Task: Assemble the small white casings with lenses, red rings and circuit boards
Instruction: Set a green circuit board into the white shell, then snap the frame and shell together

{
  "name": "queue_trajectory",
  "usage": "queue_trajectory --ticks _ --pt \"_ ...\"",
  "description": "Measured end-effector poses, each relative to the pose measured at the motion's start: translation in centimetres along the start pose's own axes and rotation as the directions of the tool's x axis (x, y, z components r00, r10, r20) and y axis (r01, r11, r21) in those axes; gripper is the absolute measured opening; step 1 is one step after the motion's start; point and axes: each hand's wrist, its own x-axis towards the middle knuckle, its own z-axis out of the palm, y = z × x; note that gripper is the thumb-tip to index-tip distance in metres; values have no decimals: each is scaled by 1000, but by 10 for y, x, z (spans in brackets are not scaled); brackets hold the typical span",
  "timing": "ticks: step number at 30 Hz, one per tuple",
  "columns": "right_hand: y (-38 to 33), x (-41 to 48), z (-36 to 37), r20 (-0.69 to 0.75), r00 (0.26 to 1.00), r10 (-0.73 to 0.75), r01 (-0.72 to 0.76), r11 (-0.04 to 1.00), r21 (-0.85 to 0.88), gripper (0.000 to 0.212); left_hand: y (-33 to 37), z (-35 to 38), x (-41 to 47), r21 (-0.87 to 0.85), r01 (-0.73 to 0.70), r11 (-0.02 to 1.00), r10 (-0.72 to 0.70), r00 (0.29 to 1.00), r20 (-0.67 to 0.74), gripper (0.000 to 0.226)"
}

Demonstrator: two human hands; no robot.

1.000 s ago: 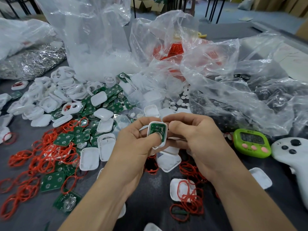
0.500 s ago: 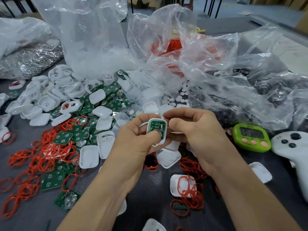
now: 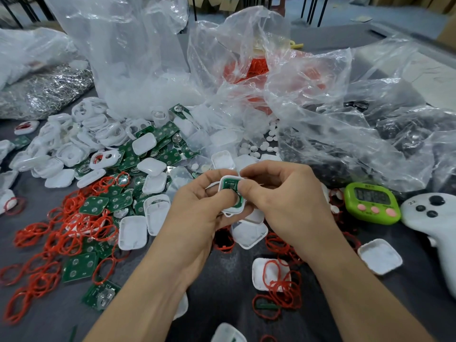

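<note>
A small white casing [image 3: 228,181] with a green circuit board [image 3: 230,187] seated in it is held up above the table centre. My left hand [image 3: 197,213] grips it from the left and below, thumb on the board. My right hand [image 3: 283,196] pinches its right edge, thumb pressing on the board. Loose white casings [image 3: 132,233], green circuit boards [image 3: 93,204] and red rings [image 3: 74,228] lie scattered over the left half of the dark table. Small white round lenses [image 3: 261,145] lie behind the hands.
Large clear plastic bags [image 3: 320,114] of parts stand behind and to the right. A green timer [image 3: 371,202] and a white controller [image 3: 436,218] lie at the right. A casing draped with red rings [image 3: 271,274] lies near my right forearm. A silvery bag [image 3: 44,92] is far left.
The casing with its board stays in both hands. My right thumb has slid onto the board, which it was beside before. The hands shifted slightly with the view.
</note>
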Motion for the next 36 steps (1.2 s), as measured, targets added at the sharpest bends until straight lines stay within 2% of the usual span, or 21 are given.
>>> queue_trajectory --ticks 12,21,23,24,25,26,27,28,30,32,34,36 --pt "1 1 1 24 999 21 -22 998 60 22 1 1 -2 8 -23 1000 23 1000 19 40" --pt "4 2 3 39 999 20 -24 996 87 20 -1 0 0 -26 -28 999 28 1000 7 31" --pt "1 6 -5 -35 997 68 -60 982 177 15 -2 -1 2 -58 -14 998 13 1000 -16 27" --pt "0 9 -14 -134 989 69 -42 980 195 11 -2 -1 2 -73 -6 997 4 1000 -22 25" --pt "-1 13 -26 -262 964 37 1 990 144 10 -3 -2 3 -85 -1 996 -2 1000 -26 25" --pt "-1 16 -40 -384 923 -25 34 999 17 12 -3 -3 3 -93 3 996 -6 1000 -30 24" --pt "-1 18 -56 -458 883 -102 34 987 -155 16 -2 -3 3 -100 7 995 -11 999 -36 24" --pt "-2 19 -71 -466 871 -158 0 947 -322 20 -2 -4 3 -107 13 994 -17 999 -43 25" --pt "-4 16 -89 -331 934 -131 -72 841 -536 26 -1 -3 2 -119 28 992 -36 997 -64 27" --pt "-7 12 -90 -141 990 15 -107 736 -668 22 1 -3 2 -126 44 991 -55 995 -86 31" --pt "-9 9 -85 -31 995 98 -87 648 -757 23 3 -2 3 -132 56 990 -69 992 -101 33" --pt "-11 7 -80 -3 991 132 -84 607 -790 30 4 -2 3 -145 62 988 -78 991 -110 33"
